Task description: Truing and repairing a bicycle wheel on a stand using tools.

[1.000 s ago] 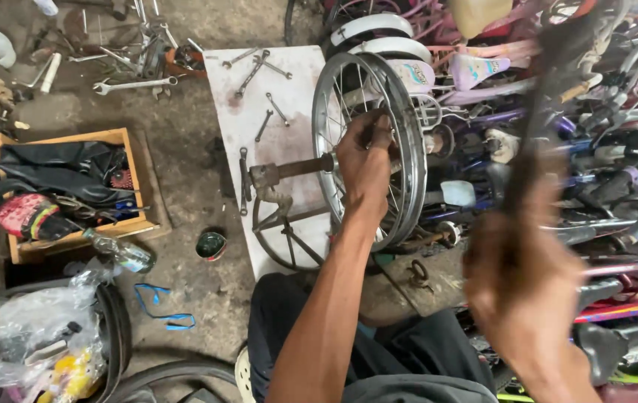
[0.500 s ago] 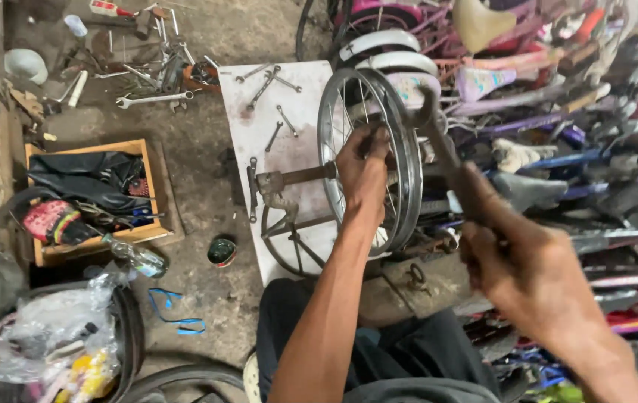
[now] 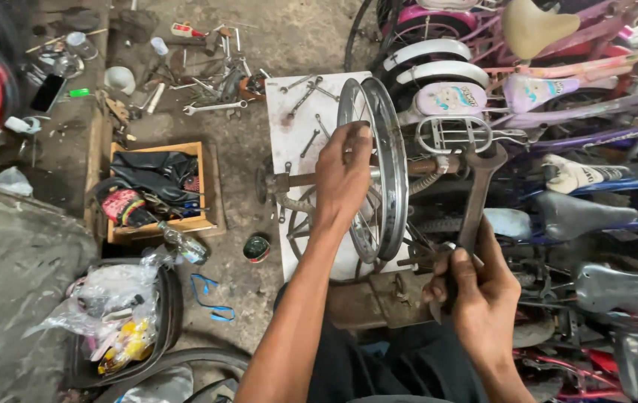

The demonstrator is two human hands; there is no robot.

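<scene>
A single bare bicycle wheel rim (image 3: 378, 172) stood upright on its axle in a metal truing stand (image 3: 289, 186), set over a white board (image 3: 289, 119) on the concrete floor. The left hand (image 3: 343, 175) was clasped over the rim's near edge, fingers curled round it. The right hand (image 3: 475, 287) was clenched on the handle of a large wrench (image 3: 477, 190), whose head reached up to the axle end on the wheel's right side. Several small spanners (image 3: 304, 93) lay on the board behind the wheel; their exact count could not be told. Left of the stand sat one wooden box (image 3: 158, 190) of dark rubber tubes, with a small round tin (image 3: 256, 247) near it and a plastic bag (image 3: 113, 302) closer in. Children's bicycles (image 3: 528, 97) crowded the right side, hard against the wrench, one with a cream saddle (image 3: 535, 26).
</scene>
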